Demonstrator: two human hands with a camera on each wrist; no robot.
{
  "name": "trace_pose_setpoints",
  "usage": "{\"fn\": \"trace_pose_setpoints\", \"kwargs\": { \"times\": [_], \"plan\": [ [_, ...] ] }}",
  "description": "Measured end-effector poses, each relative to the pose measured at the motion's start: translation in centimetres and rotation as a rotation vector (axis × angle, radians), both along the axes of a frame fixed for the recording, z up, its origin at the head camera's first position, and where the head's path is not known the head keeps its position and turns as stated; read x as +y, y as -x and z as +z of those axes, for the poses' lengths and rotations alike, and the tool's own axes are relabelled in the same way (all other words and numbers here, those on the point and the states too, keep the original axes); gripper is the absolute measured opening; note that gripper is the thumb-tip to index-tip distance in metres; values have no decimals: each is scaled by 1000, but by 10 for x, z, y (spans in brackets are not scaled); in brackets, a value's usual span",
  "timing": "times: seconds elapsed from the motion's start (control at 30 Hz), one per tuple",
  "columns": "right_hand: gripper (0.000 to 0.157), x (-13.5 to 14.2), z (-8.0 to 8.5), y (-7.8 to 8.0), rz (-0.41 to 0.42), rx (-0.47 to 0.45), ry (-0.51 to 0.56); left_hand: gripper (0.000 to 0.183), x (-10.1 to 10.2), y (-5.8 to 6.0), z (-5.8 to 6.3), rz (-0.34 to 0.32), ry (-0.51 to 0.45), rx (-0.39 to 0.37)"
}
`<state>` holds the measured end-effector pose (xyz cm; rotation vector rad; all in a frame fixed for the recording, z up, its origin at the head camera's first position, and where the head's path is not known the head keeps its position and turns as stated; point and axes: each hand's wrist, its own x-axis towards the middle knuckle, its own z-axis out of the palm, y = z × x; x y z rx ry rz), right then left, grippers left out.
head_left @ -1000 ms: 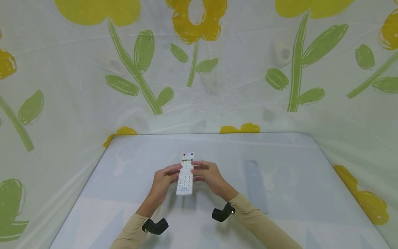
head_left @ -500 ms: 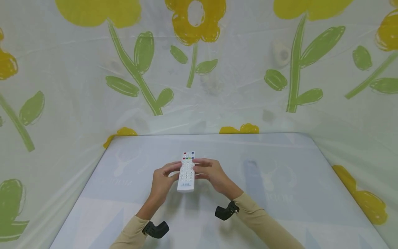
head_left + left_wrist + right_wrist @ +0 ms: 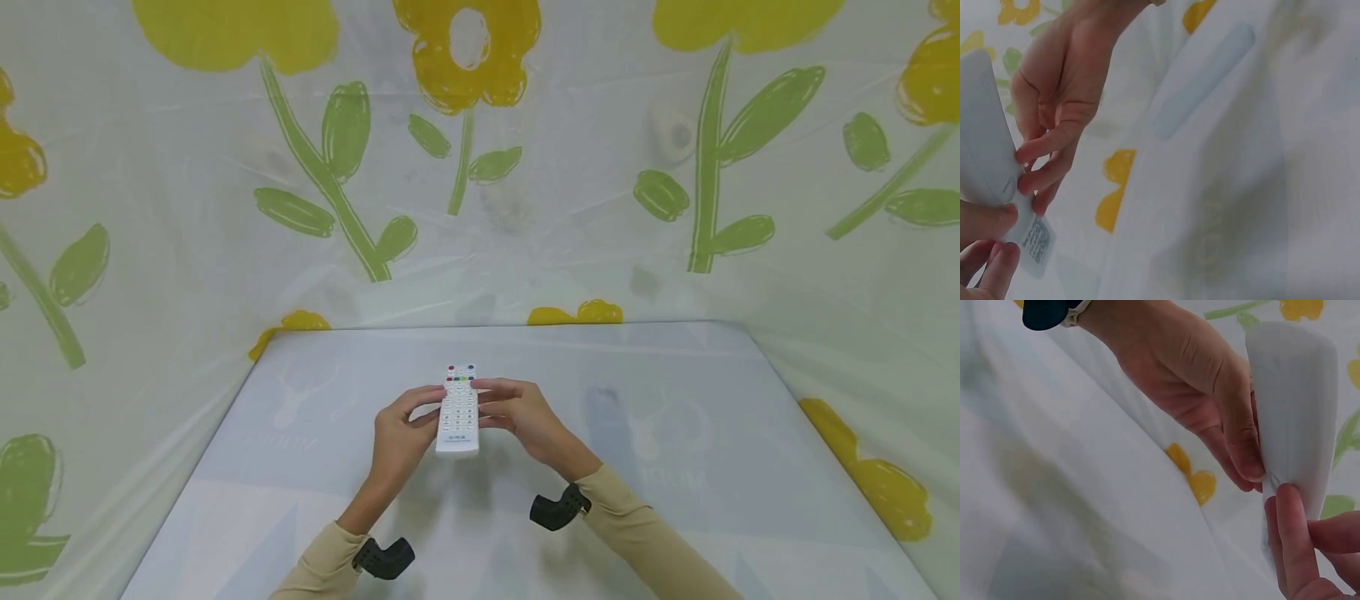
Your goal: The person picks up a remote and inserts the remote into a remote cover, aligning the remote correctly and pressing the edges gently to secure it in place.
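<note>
Remote (image 3: pixel 458 432): head view, buttons (image 3: pixel 458 410); wrist views, underside (image 3: pixel 984 144).

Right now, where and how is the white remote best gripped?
Probably pinch the white remote by its long edges, one hand from each side: it is narrow and held above the table, left hand and right hand at opposite edges.

No wording can be read for certain. Blue lettering (image 3: pixel 456 438) on the lower end of the remote (image 3: pixel 458 410), at the centre of the head view, is too small — so is the dark print on its back label (image 3: pixel 1037 240), lower left in the left wrist view. Pale letters (image 3: pixel 294 442) on the tabletop (image 3: pixel 525 354), left of centre in the head view, are too faint.
</note>
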<state>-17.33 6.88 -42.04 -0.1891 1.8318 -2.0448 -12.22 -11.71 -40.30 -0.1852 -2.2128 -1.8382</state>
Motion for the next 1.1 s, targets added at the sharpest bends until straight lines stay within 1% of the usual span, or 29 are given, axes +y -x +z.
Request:
{"fn": "trace_pose_setpoints", "kwargs": {
  "times": [0.17, 0.33, 0.43, 0.53, 0.7, 0.77, 0.9, 0.93, 0.97, 1.1],
  "plan": [
    [38, 4, 5, -2, -5, 57, -52, 28, 3, -1, 2, -24, 1, 53],
    [38, 7, 8, -4, 11, 132, -96, 28, 5, -3, 2, -23, 7, 108],
    [37, 8, 9, -4, 3, 163, -129, 28, 7, -3, 2, -31, 8, 147],
    [37, 8, 10, -6, -29, 193, -164, 28, 8, -2, 2, -51, 1, 186],
    [33, 7, 11, -7, -104, 255, -203, 27, 8, 1, 1, -75, 4, 223],
    [31, 7, 12, -8, -126, 294, -219, 27, 8, 4, -2, -79, 4, 235],
    [28, 8, 14, -9, -149, 350, -256, 26, 6, 14, -18, -96, -17, 252],
    [28, 9, 18, -11, -150, 359, -262, 26, 7, 14, -17, -99, -19, 250],
    [28, 10, 18, -10, -149, 362, -260, 26, 7, 15, -16, -103, -21, 250],
    [28, 13, 20, -10, -146, 392, -250, 25, 11, 10, -2, -132, -25, 259]
  ]
}}
